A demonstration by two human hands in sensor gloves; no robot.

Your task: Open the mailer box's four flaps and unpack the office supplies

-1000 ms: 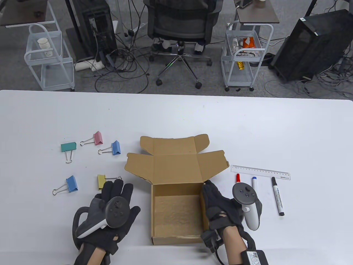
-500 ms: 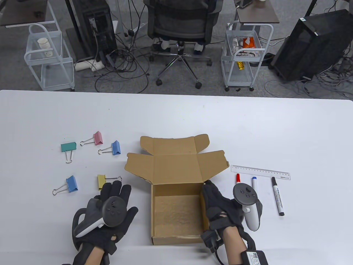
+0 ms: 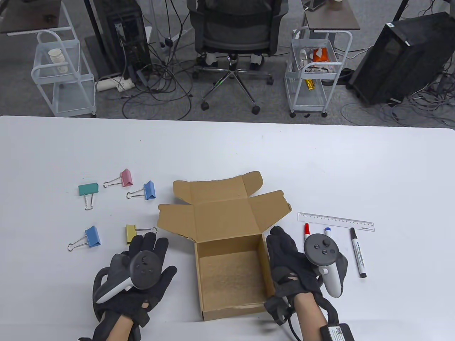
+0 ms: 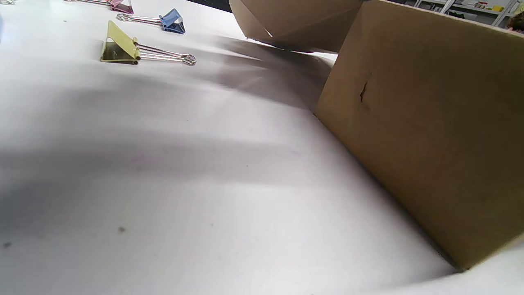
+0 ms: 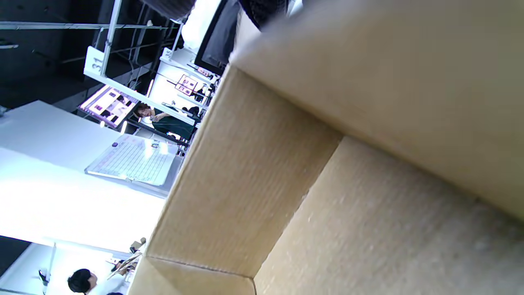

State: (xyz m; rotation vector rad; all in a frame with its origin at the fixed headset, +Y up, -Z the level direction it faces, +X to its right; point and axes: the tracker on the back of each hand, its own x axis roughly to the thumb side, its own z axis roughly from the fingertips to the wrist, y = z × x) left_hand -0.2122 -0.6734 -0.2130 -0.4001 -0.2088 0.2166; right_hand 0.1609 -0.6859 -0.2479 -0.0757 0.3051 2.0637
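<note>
The left hand (image 3: pixel 137 273) lies flat on the surface (image 3: pixel 227 156) at the near edge, palm down, fingers spread and holding nothing, its fingertips just short of the yellow binder clip (image 3: pixel 132 233). The right hand (image 3: pixel 293 264) lies alongside the right wall of the mailer box (image 3: pixel 231 270), fingers stretched forward along its outer face; whether they press or pinch the wall cannot be told from the table view, and the right wrist view shows only bare cardboard interior.

The box sits at the near middle of the surface, turned a little askew, its floor bare in both the table and right wrist views. Its lid (image 3: pixel 222 204) is thrown back on the far side with its side flaps splayed out, so the opening step looks done and the unpacking looks finished or nearly so.

If the step in hand is steadying or setting the box aside, it seems best to hold the right wall lightly and low, since thin cardboard will buckle if squeezed near the rim, and to slide it rather than lift it, minding the markers just to the right.

Beyond the right hand lie the red marker (image 3: pixel 306 229), the blue marker (image 3: pixel 327 231) and the black marker (image 3: pixel 358 253), with a clear ruler (image 3: pixel 336 221) past them. Left of the box, farther out, rest a blue binder clip (image 3: pixel 91 237), a second blue clip (image 3: pixel 149 190), a pink clip (image 3: pixel 126 177) and a green clip (image 3: pixel 88 190).
</note>
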